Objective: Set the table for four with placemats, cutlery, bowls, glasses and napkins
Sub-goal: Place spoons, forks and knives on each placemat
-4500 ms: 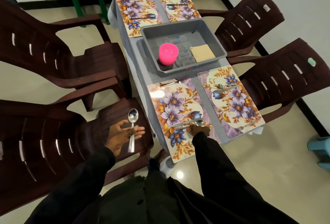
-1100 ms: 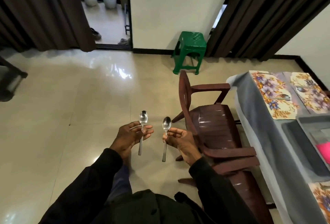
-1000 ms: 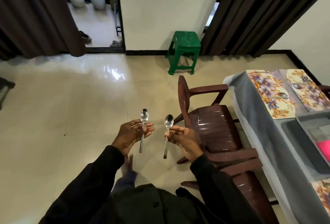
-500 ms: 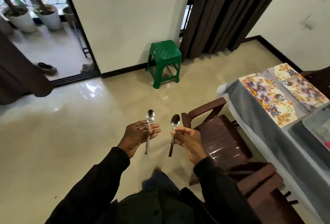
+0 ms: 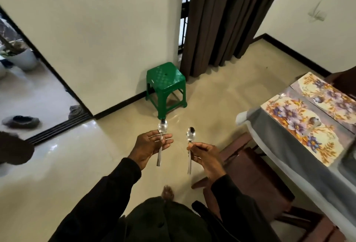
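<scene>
I stand on the floor left of the table, holding one metal spoon in each hand, bowls up. My left hand (image 5: 149, 146) pinches the left spoon (image 5: 162, 127) by its handle. My right hand (image 5: 205, 157) grips the right spoon (image 5: 190, 136) the same way. At the right, the grey-clothed table (image 5: 279, 155) carries two floral placemats. The nearer placemat (image 5: 300, 126) has a fork at its far end and a spoon on it. The farther placemat (image 5: 331, 95) also has cutlery on it. Bowls, glasses and napkins are out of view.
A dark brown plastic chair (image 5: 256, 182) stands between me and the table. A green plastic stool (image 5: 165, 85) sits by the wall ahead, next to a dark curtain (image 5: 227, 18). An open doorway (image 5: 21, 79) with plant pots lies at the left. Glossy floor surrounds me.
I left the near end of the table, took a second spoon in my right hand, and walked along the table's left side. The view has turned right; the far placemats are closer.
</scene>
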